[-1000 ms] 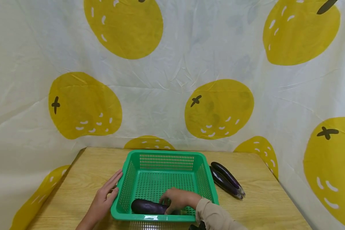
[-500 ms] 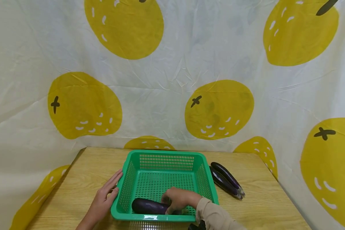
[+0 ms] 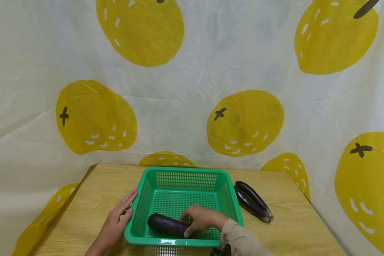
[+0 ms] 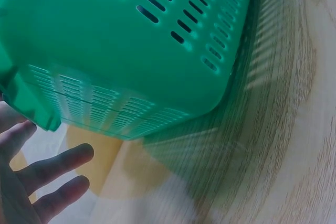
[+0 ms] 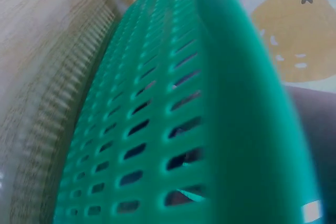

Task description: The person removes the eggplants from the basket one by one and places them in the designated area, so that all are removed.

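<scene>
A green slotted plastic basket (image 3: 182, 169) stands on the wooden table. Inside it, along the front wall, lies a thick dark purple eggplant (image 3: 164, 224). My right hand (image 3: 203, 217) reaches over the basket's right front corner and grips the eggplant's right end, covering most of that end. Against the outer left side of the basket rests my left hand (image 3: 115, 220), its fingers extended along the rim. In the left wrist view two fingers of the left hand (image 4: 31, 177) stick out free below the basket's rim. The basket wall (image 5: 136, 119) hides the right hand's grip in the right wrist view.
Two slender eggplants (image 3: 252, 200) lie side by side on the table (image 3: 288, 213), just right of the basket. Behind the table hangs a white cloth (image 3: 176, 121) printed with yellow fruit. A dark object (image 3: 220, 250) sits at the right sleeve (image 3: 243, 238).
The right hand and the eggplant it holds have shifted slightly away from the basket's front wall, and the eggplant now slants a little more. The left hand stays at the basket's left side.
</scene>
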A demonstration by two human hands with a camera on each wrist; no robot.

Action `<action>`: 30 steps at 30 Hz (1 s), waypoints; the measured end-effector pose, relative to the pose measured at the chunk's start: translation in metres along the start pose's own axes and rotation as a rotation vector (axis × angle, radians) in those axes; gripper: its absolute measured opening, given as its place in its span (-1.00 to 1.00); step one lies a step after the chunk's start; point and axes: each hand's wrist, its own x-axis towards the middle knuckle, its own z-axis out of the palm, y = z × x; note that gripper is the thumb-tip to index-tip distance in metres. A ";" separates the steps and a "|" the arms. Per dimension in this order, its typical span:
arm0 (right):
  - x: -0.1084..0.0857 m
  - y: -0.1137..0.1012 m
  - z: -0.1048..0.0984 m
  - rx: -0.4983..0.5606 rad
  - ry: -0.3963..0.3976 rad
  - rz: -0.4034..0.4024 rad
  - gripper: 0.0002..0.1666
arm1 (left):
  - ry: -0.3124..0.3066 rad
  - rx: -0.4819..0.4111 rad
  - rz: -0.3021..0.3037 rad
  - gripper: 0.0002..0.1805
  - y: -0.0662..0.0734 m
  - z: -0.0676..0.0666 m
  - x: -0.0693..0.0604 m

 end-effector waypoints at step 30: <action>-0.033 0.005 -0.042 -0.046 0.134 -0.124 -0.54 | 0.006 -0.035 0.048 -0.47 -0.004 0.003 -0.002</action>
